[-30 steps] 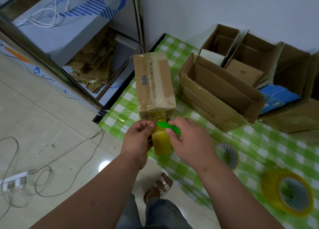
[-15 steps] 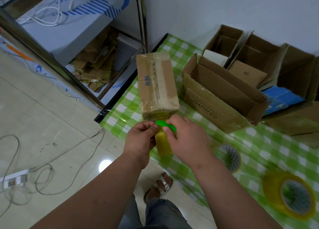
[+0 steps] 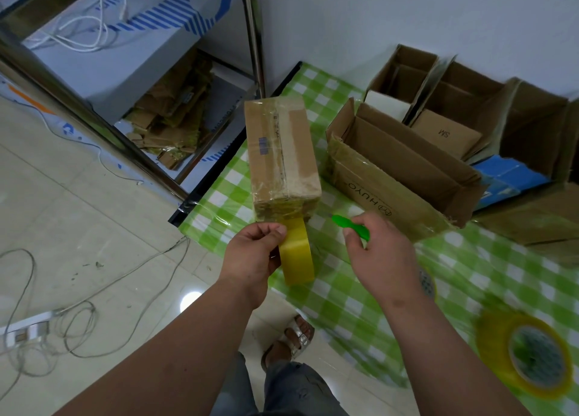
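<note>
A sealed, tape-wrapped cardboard box (image 3: 280, 155) lies on the green-checked table (image 3: 351, 293) near its left edge. My left hand (image 3: 250, 256) grips a yellow tape roll (image 3: 297, 256) just below the box's near end, the roll standing on edge against the box. To the right of the roll, my right hand (image 3: 380, 252) holds a small green cutter (image 3: 347, 226), its tip pointing toward the box's near right corner.
An open HUYO carton (image 3: 398, 177) sits right of the sealed box, with more open cartons (image 3: 454, 108) against the wall. A second tape roll (image 3: 529, 356) lies at the table's near right. Cables and a power strip (image 3: 28, 331) lie on the floor, left.
My right hand with the green cutter has pulled away to the right from the tape roll. My left hand keeps holding the roll at the box end.
</note>
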{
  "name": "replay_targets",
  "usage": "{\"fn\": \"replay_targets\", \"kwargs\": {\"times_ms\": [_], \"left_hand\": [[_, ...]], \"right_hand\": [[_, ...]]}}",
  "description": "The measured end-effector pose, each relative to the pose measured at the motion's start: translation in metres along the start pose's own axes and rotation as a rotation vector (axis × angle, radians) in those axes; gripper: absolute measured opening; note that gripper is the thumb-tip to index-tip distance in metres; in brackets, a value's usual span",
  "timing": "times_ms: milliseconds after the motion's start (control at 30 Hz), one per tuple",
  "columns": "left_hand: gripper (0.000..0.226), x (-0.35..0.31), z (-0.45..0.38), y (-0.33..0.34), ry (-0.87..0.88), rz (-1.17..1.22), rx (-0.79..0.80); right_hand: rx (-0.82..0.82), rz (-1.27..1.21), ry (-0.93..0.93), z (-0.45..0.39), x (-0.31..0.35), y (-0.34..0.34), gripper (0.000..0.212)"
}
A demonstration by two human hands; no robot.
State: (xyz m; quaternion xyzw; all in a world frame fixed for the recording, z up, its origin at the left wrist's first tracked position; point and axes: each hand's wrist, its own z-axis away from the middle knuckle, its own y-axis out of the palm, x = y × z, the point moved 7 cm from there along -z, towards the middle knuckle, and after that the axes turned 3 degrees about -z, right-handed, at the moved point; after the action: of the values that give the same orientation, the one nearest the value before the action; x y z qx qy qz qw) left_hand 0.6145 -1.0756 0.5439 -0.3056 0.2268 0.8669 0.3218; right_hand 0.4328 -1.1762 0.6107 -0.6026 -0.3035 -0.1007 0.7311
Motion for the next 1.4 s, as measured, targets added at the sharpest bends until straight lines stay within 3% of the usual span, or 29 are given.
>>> {"fn": "replay_targets", "kwargs": {"times_ms": [167, 300, 367, 467, 567, 700, 867, 967, 1200, 1400], "left_hand": [[0.02, -0.001, 0.002, 0.003, 0.002, -0.011, 0.019], [0.026, -0.002, 0.003, 0.003, 0.005, -0.045, 0.031], [0.024, -0.003, 0.004, 0.003, 0.008, -0.065, 0.038], [0.018, -0.004, 0.005, 0.004, 0.024, -0.111, 0.047], [0.011, -0.006, 0.007, 0.01, 0.047, -0.165, 0.063], [0.015, -0.01, 0.012, 0.015, 0.084, -0.23, 0.101], [0.019, -0.023, 0.019, 0.018, 0.282, -0.527, 0.072], [0.015, -0.028, 0.026, 0.022, 0.339, -0.562, 0.104], [0.029, -0.019, 0.031, 0.027, 0.186, -0.519, 0.283], [0.031, -0.022, 0.023, 0.026, 0.102, -0.455, 0.19]], "right_hand": [[0.237, 0.046, 0.172, 0.004, -0.034, 0.039, 0.042], [0.433, 0.29, 0.256, 0.014, -0.053, 0.062, 0.061], [0.371, 0.239, 0.276, 0.013, -0.049, 0.059, 0.056], [0.239, -0.178, 0.247, 0.004, -0.023, 0.051, 0.044], [0.248, -0.478, 0.143, 0.001, 0.014, 0.048, 0.036], [0.247, -0.495, 0.109, 0.0, 0.026, 0.047, 0.008], [0.211, -0.533, 0.116, 0.002, 0.025, 0.04, 0.023], [0.174, -0.472, 0.054, 0.004, 0.029, 0.038, 0.019], [0.028, -0.284, -0.158, 0.009, 0.046, 0.022, 0.008], [-0.054, -0.242, -0.253, 0.02, 0.062, 0.016, 0.006]]}}
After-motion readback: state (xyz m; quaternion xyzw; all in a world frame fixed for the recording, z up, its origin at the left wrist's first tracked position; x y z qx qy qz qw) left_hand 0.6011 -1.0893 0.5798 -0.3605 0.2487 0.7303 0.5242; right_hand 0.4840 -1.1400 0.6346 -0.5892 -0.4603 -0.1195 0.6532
